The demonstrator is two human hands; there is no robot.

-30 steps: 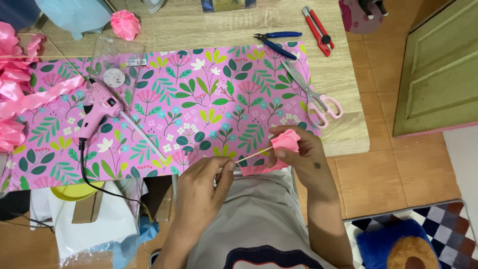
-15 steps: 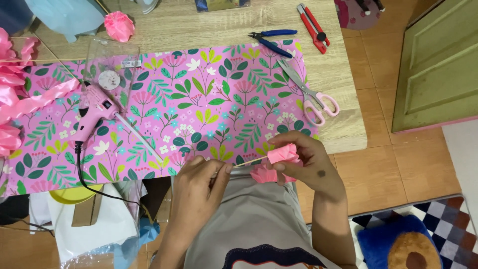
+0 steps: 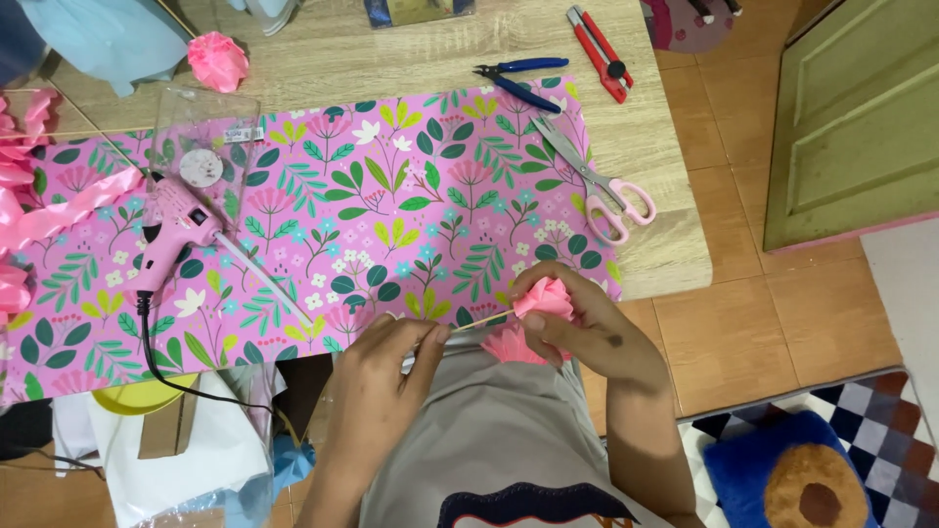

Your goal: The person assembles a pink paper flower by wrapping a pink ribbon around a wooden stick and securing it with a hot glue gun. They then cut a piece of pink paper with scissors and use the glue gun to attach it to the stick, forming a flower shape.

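Note:
My right hand grips a small pink ribbon flower at the near edge of the table. A thin wooden stick runs from the flower to my left hand, which pinches its other end. More pink ribbon shows just under the flower, over my lap. Both hands hover at the front edge of the pink floral paper that covers the wooden table.
A pink glue gun with a black cord lies at the left on the paper. Pink-handled scissors, blue pliers and a red cutter lie at the right. A finished pink flower and pink ribbon sit at the left.
My hands and the flower on its stick have shifted slightly toward me. My fingers have turned around the flower. The rest lies as before.

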